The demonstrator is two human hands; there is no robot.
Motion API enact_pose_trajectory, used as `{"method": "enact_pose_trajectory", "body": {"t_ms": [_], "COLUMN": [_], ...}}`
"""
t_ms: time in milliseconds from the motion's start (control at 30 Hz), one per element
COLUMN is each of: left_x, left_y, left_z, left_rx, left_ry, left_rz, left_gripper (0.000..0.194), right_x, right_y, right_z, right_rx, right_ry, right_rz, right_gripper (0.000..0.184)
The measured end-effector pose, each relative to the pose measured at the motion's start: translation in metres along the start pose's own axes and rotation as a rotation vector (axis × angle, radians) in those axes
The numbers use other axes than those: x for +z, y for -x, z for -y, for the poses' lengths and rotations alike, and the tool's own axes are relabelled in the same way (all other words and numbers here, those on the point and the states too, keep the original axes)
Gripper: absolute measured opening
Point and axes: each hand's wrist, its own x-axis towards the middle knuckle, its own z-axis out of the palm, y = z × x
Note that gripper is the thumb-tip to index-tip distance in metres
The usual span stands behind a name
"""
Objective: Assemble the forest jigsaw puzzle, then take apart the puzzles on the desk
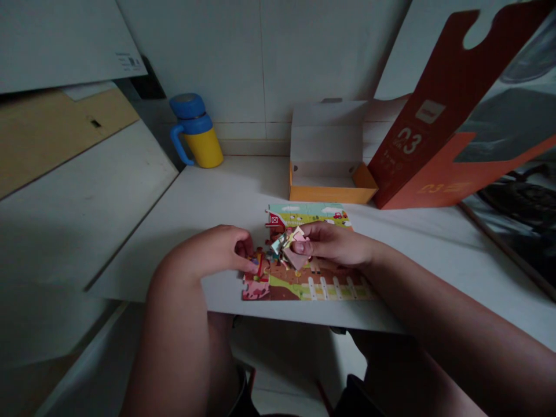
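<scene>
A partly joined jigsaw puzzle (286,289) with a farm picture lies flat near the table's front edge. At its left side, the fingers of my left hand (223,249) close on a puzzle piece (259,260), which touches or overlaps the puzzle there; whether it is fitted in I cannot tell. Over the middle of the picture, my right hand (332,246) grips several loose puzzle pieces (295,259) between thumb and fingers. That hand hides part of the puzzle beneath it.
An orange box (332,194) with its lid up stands behind the puzzle. To its right rises a tall red-orange package (417,156) marked 03. A yellow and blue mug (203,142) stands at the back left, near a white panel (87,231). The white table (243,185) meets a tiled wall.
</scene>
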Motion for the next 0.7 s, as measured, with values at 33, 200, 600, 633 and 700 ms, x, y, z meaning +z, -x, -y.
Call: {"method": "enact_pose_trajectory", "body": {"t_ms": [33,200,600,633,700], "left_x": [0.002,0.012,0.018,0.018,0.019], "left_y": [0.002,0.010,0.002,0.002,0.002], "left_z": [-0.005,-0.026,-0.029,-0.029,-0.031], "left_rx": [-0.006,-0.019,0.067,0.075,0.060], "left_ry": [-0.044,-0.217,-0.230,-0.215,-0.202], "left_rz": [-0.072,-0.202,-0.151,-0.154,-0.174], "left_gripper": [0.045,0.044,0.030,0.031,0.031], "right_x": [0.000,0.001,-0.004,-0.003,-0.003], "right_y": [0.000,0.000,0.000,0.000,0.000], "right_z": [0.000,0.001,-0.002,-0.002,-0.001], "right_rx": [0.006,0.020,0.014,0.017,0.022], "right_ry": [-0.012,-0.010,0.081,0.076,0.073], "right_rz": [0.002,-0.015,-0.012,-0.013,-0.009], "right_gripper": [0.037,0.038,0.040,0.040,0.040]}}
